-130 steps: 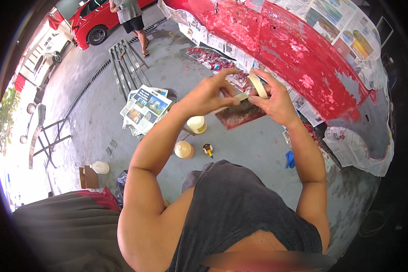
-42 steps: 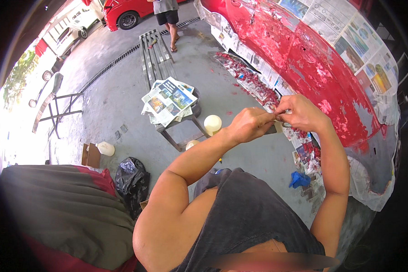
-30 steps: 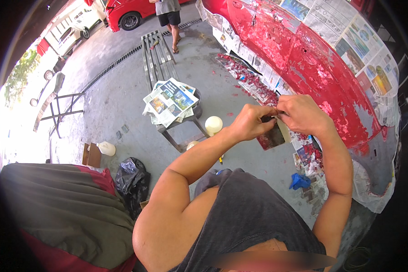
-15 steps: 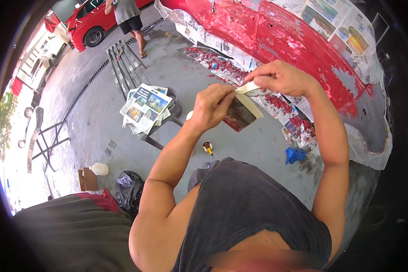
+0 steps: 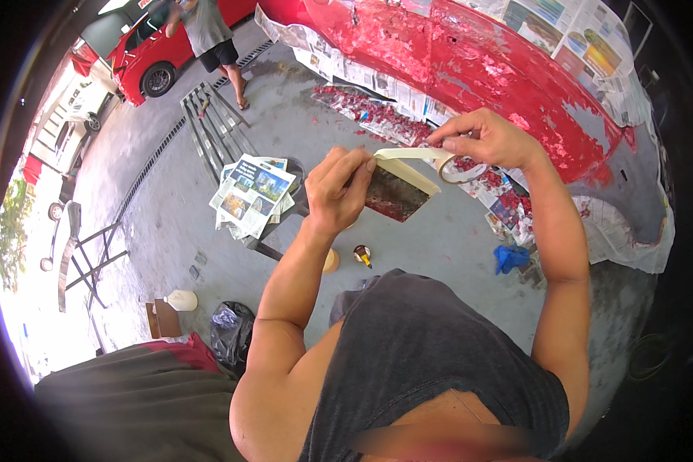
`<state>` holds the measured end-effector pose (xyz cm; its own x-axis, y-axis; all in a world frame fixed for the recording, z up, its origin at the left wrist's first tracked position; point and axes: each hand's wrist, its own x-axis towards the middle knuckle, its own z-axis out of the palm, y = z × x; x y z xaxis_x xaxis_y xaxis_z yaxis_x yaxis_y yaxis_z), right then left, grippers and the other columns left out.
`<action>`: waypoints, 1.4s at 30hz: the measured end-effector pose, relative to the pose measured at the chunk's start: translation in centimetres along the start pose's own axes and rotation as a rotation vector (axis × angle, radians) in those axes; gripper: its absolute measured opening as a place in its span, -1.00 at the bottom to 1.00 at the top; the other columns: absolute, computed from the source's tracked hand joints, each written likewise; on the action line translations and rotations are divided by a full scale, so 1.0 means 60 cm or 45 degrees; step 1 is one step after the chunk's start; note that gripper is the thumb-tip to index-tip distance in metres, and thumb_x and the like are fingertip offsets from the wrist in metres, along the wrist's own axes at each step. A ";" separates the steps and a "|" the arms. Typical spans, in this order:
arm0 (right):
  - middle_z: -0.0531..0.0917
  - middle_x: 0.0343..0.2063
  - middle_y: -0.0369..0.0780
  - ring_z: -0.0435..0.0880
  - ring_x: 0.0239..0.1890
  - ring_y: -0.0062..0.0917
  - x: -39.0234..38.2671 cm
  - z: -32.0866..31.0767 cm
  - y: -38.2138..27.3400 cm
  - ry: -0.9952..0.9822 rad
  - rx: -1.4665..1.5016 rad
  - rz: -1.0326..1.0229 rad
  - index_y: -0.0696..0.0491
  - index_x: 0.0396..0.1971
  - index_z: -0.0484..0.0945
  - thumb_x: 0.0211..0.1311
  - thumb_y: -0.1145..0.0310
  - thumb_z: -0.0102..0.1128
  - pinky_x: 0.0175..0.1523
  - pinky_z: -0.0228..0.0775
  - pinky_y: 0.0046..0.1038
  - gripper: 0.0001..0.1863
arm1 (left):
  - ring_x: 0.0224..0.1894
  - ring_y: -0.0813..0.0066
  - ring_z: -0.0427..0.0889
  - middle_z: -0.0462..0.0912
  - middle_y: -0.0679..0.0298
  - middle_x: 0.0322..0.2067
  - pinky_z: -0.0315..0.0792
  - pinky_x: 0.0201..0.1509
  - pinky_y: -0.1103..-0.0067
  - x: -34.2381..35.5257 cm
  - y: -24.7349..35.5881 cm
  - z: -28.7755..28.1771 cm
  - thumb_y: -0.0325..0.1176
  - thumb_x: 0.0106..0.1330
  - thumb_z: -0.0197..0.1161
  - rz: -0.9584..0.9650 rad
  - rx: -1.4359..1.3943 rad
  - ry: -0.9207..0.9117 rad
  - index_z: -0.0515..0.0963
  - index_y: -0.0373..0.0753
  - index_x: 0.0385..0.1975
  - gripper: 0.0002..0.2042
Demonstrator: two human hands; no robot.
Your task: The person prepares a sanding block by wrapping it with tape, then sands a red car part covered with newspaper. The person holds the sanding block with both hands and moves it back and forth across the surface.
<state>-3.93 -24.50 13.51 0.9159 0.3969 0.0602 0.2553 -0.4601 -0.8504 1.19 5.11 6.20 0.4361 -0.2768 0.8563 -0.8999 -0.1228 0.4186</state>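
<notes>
A stack of folded newspapers (image 5: 251, 194) with coloured picture panels is seen on the concrete floor (image 5: 169, 231), left of the hands. Further newspaper sheets (image 5: 570, 31) are taped along the far edge of the red car body panel (image 5: 470, 69). A small white jug (image 5: 181, 299) and a black bag (image 5: 229, 333) are noted near left; a blue rag (image 5: 510, 257) lies to the right.

A roll of masking tape (image 5: 462, 168) is pinched by the right hand (image 5: 489, 138), fingers closed on it. The drawn-out tape strip (image 5: 408, 154) runs left to the left hand (image 5: 337, 189), whose fingers are pressed together on a red-stained rectangular card (image 5: 396, 192), held between both hands.
</notes>
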 end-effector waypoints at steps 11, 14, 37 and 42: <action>0.61 -0.52 -0.36 0.47 -0.64 -0.72 -0.018 0.052 0.035 0.055 0.322 0.161 0.03 0.14 0.73 0.51 0.27 0.25 -0.52 0.35 -0.55 -0.68 | -0.45 0.42 0.62 0.67 0.14 -0.45 0.50 -0.32 0.57 -0.009 -0.001 -0.005 -0.68 0.28 0.40 -0.112 0.032 0.175 0.65 -0.41 -0.26 -0.90; 0.60 -0.54 -0.39 0.47 -0.59 -0.74 -0.019 0.065 0.044 0.167 0.431 0.056 0.02 0.14 0.73 0.49 0.30 0.27 -0.46 0.35 -0.58 -0.68 | -0.43 0.40 0.63 0.66 0.15 -0.45 0.51 -0.28 0.57 -0.008 -0.004 -0.009 -0.66 0.29 0.40 -0.191 0.006 0.182 0.65 -0.41 -0.25 -0.90; 0.70 -0.48 -0.34 0.58 -0.46 -0.71 -0.015 0.070 0.044 0.173 0.128 0.077 0.10 0.02 0.78 0.32 0.49 0.23 -0.32 0.44 -0.53 -0.68 | -0.40 0.48 0.66 0.71 0.15 -0.42 0.54 -0.25 0.58 0.002 -0.002 0.007 -0.60 0.33 0.41 -0.215 0.106 0.195 0.68 -0.41 -0.21 -0.91; 0.70 -0.48 -0.34 0.57 -0.46 -0.72 -0.015 0.071 0.045 0.207 0.140 0.080 0.08 0.03 0.78 0.34 0.48 0.23 -0.33 0.42 -0.54 -0.68 | -0.43 0.60 0.58 0.69 0.23 -0.42 0.43 -0.32 0.65 0.003 -0.006 0.007 -0.57 0.35 0.41 -0.226 0.127 0.195 0.69 -0.40 -0.22 -0.92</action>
<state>-5.37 -22.68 8.95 0.9692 0.2326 0.0808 0.1684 -0.3868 -0.9066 1.58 4.70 6.10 0.5770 -0.0961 0.8110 -0.8023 -0.2522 0.5410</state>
